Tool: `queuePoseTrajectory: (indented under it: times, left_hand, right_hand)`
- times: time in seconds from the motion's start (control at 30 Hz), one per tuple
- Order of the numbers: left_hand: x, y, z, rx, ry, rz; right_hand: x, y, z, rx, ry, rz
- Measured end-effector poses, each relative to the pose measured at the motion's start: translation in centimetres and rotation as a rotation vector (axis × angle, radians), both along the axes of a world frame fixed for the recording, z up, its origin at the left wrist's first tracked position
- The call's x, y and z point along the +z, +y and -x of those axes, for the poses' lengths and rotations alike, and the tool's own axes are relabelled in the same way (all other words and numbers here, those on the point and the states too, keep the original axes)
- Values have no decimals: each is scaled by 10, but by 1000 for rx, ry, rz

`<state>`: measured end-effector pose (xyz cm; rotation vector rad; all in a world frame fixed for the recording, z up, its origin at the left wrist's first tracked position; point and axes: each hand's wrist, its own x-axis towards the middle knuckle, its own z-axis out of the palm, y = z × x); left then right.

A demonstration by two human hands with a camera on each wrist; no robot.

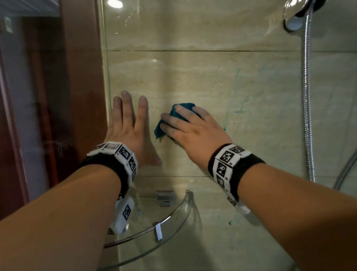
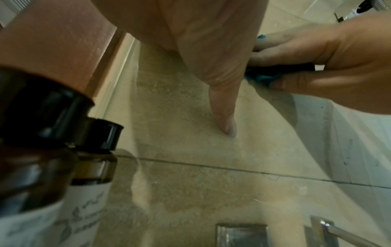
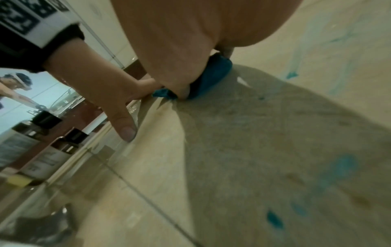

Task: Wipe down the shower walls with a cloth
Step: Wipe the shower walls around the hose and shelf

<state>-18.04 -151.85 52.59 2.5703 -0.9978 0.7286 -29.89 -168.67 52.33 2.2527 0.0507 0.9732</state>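
My left hand (image 1: pixel 130 121) lies flat on the beige tile wall (image 1: pixel 203 19), fingers straight and spread, holding nothing. In the left wrist view its thumb (image 2: pixel 224 113) rests on the tile. Just to its right, my right hand (image 1: pixel 185 123) presses a crumpled blue cloth (image 1: pixel 161 129) against the wall. The cloth (image 2: pixel 262 77) sits pinched between that hand's fingers and thumb, and most of it is hidden under the palm. The right wrist view shows the cloth (image 3: pixel 213 75) bunched under the hand. Teal streaks (image 1: pixel 240 105) and drips (image 3: pixel 275 219) mark the tile to the right and below.
A glass corner shelf (image 1: pixel 171 215) with a metal rail juts out below my hands. Brown bottles (image 2: pixel 42 133) with black caps stand at its left. A chrome shower hose (image 1: pixel 307 97) and holder (image 1: pixel 305 0) hang at the right. A glass panel edge and wooden frame (image 1: pixel 85 79) bound the left.
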Motion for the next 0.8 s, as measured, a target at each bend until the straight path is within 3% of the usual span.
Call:
queuePoseTrajectory:
  times: [0.1,0.27,0.6,0.8]
  left_hand:
    - [1,0,1,3,6,-7]
    - [0,-2,0,15,2,-5]
    - [-2,-2,-2,25,-5,-9]
    - [6,6,4,13,32,-5]
  right_hand:
    - [12,2,0,61,-50,3]
    - [35,3,7,183,-109,-169]
    - [72,-3,36,414,-207,-1143]
    - [77,0,59,431,-154,-1400]
